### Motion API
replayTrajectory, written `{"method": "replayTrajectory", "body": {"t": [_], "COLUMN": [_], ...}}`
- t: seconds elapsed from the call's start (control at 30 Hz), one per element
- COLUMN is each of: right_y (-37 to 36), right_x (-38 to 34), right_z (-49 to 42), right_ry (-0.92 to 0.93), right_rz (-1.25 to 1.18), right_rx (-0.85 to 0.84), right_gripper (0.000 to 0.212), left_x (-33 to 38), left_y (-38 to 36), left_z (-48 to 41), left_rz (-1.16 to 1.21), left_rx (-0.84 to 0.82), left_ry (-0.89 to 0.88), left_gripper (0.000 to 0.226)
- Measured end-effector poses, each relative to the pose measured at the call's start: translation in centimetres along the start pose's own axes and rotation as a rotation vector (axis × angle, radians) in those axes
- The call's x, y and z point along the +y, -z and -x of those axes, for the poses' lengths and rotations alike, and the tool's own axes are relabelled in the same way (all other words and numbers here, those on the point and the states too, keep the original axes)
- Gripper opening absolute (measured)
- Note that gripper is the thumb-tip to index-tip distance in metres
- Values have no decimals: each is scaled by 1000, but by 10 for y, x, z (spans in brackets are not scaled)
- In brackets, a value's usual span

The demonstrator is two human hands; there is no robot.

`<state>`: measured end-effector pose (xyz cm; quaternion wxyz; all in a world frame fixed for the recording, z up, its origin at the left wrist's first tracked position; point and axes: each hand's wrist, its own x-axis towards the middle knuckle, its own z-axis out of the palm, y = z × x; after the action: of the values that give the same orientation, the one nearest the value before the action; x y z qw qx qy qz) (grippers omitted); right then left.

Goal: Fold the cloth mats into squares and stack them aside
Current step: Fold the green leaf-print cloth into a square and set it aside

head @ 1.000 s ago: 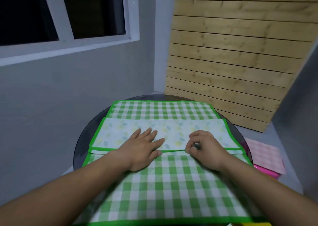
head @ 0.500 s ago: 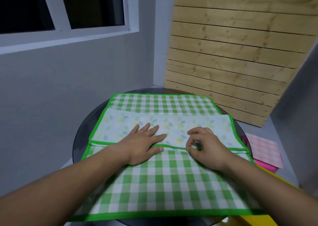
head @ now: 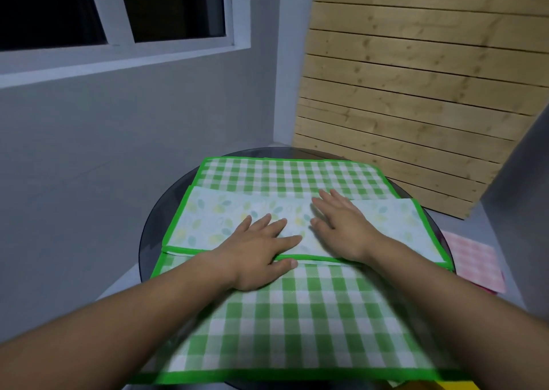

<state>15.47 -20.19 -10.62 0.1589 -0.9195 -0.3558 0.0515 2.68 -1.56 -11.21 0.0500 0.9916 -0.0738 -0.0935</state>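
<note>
A green-checked cloth mat with a bright green border covers most of the round dark table. Across its middle lies a folded flap that shows a pale leaf-printed underside. My left hand rests flat on the flap's near green edge, fingers spread. My right hand lies flat and open on the flap, just right of the left hand, fingers pointing away. Neither hand grips anything.
A folded pink-checked mat lies to the right, lower than the table, on something pink. A slatted wooden panel leans behind the table. A grey wall and window are on the left. Something yellow shows at the bottom right.
My right hand has let go of its pinch on the flap's edge and now lies flat, farther up on the flap. My left hand has stayed pressed on the edge.
</note>
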Motion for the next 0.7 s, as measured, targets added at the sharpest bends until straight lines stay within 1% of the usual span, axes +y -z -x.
{"method": "replayTrajectory", "body": {"t": [0.1, 0.17, 0.2, 0.27, 0.3, 0.33, 0.43, 0.5, 0.57, 0.7], "right_y": [-12, -21, -25, -28, -28, -28, -30, -31, -32, -29], "right_x": [-5, -4, -2, -1, 0, 0, 1, 2, 4, 2], "right_z": [-12, -14, -14, -15, -15, -15, -15, -15, -16, -13], "right_ry": [-24, -22, -21, -25, -26, -25, -19, -17, -14, -14], "right_rz": [58, 93, 108, 116, 119, 125, 128, 114, 108, 112], "right_rx": [-100, -95, -82, -66, -62, -58, -44, -41, -38, -46], "right_gripper": [61, 58, 57, 56, 56, 56, 55, 55, 55, 55], "left_x": [5, 7, 7, 3, 0, -3, -6, -6, -10, -39], "left_y": [1, 2, 3, 5, 5, 5, 2, -2, -6, -9], "left_z": [3, 3, 1, -11, -21, -31, -55, -61, -60, -42], "left_rz": [-69, -90, -64, 4, 27, 48, 125, 141, 132, 128], "left_rx": [28, 113, 181, 322, 365, 363, 194, 135, 128, 147], "left_ry": [3, 14, 25, 41, 45, 53, 106, 141, 190, 385], "left_gripper": [62, 60, 56, 41, 34, 32, 55, 62, 68, 80]}}
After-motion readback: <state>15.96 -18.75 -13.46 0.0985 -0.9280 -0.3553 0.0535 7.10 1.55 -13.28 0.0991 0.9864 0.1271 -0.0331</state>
